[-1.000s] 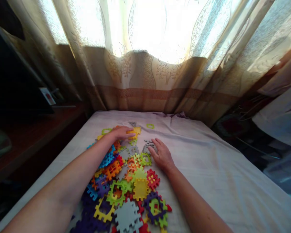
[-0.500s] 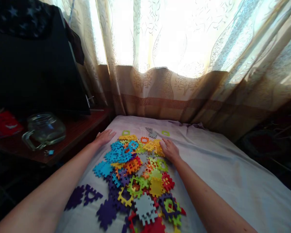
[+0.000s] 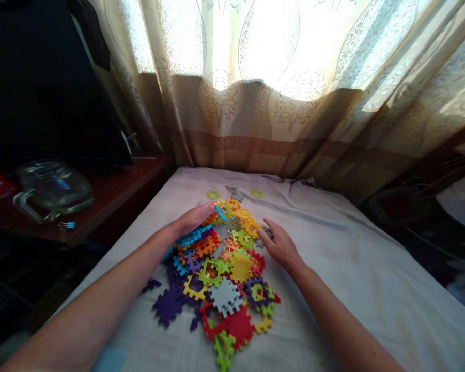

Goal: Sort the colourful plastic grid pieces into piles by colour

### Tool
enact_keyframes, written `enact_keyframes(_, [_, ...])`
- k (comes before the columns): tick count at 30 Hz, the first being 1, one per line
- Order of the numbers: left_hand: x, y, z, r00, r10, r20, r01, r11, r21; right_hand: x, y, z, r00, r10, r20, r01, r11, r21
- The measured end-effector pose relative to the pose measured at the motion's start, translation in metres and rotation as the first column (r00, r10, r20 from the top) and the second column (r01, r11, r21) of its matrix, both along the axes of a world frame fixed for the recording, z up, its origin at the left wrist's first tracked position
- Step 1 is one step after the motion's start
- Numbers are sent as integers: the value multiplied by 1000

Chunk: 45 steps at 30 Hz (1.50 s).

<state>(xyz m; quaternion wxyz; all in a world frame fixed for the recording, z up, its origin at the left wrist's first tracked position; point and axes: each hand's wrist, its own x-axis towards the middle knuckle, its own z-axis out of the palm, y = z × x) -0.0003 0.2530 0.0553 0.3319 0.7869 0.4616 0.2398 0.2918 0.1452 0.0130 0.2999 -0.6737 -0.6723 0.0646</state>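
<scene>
A loose heap of colourful interlocking plastic tiles lies on the sheet. My left hand (image 3: pixel 196 218) rests against the heap's far left side, over several blue tiles (image 3: pixel 194 236), its fingers stretched out and partly hidden. One small blue piece (image 3: pixel 220 212) stands on edge at its fingertips. My right hand (image 3: pixel 281 243) is open at the right side, fingers apart, beside yellow tiles (image 3: pixel 248 222) and a few grey ones. Nearer me are a light grey tile (image 3: pixel 225 295), a red tile (image 3: pixel 240 326), a purple tile (image 3: pixel 167 307) and a green piece (image 3: pixel 223 350).
Two green frames (image 3: pixel 257 194) and grey pieces (image 3: pixel 237 195) lie beyond the heap on the white sheet (image 3: pixel 333 232). At left, a dark table (image 3: pixel 112 201) holds a glass jug (image 3: pixel 54 191), a binder clip (image 3: pixel 67 226) and a black screen (image 3: pixel 42 103). Curtains (image 3: pixel 232 134) hang behind.
My left hand has moved right from the bed's edge onto the blue tiles, pushing them inward. The heap is narrower. My right hand has shifted slightly toward me, and the view has moved a little.
</scene>
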Motion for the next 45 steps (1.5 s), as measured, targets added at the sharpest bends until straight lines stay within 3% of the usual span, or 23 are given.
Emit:
enact_keyframes(2, [-27, -19, 8, 987, 42, -155, -25, 994, 110, -13, -32, 6, 1000, 17, 13, -19, 995, 94])
enact_keyframes(3, [-44, -27, 10, 950, 137, -280, -92, 981, 168, -25, -49, 11, 997, 70, 28, -73, 989, 127])
enact_keyframes(5, [-79, -46, 9, 897, 244, -367, -186, 964, 188, -56, -83, 20, 962, 259, 83, -268, 955, 125])
enact_keyframes(8, [-118, -75, 1, 786, 405, -466, -341, 914, 219, -103, -118, 30, 785, 597, 165, -603, 797, -18])
enact_keyframes(10, [-125, -91, -7, 721, 475, -504, -414, 879, 236, -120, -126, 33, 689, 702, 178, -697, 710, -101])
enact_keyframes(11, [-123, -97, -11, 703, 495, -511, -432, 868, 247, -123, -125, 34, 678, 712, 181, -703, 701, -125])
enact_keyframes(17, [-63, -100, -28, 750, 474, -461, -385, 880, 278, -83, -102, 31, 837, 498, 226, -473, 867, -157])
enact_keyframes(22, [-20, -100, -36, 806, 471, -359, -365, 872, 325, -41, -100, 19, 851, 450, 272, -438, 893, -107])
enact_keyframes(26, [-21, -93, -32, 851, 438, -289, -331, 875, 353, -10, -93, 6, 883, 411, 227, -436, 897, 72])
enact_keyframes(30, [-38, -48, -20, 832, 481, -274, -379, 856, 352, 20, -58, -3, 984, 141, 109, -157, 975, 155])
enact_keyframes(34, [-32, 9, -16, 818, 488, -305, -412, 866, 282, 34, -8, -10, 987, -147, 70, 148, 989, 3])
enact_keyframes(36, [-15, 26, -20, 841, 441, -314, -378, 893, 244, 32, 9, -13, 975, -211, 75, 215, 975, -59])
enact_keyframes(40, [27, 27, -32, 908, 303, -290, -241, 943, 231, 21, 16, -17, 991, -132, 39, 133, 991, -24])
enact_keyframes(45, [63, -1, -38, 948, 191, -255, -124, 959, 254, 32, -7, -20, 997, -75, -26, 75, 997, 31])
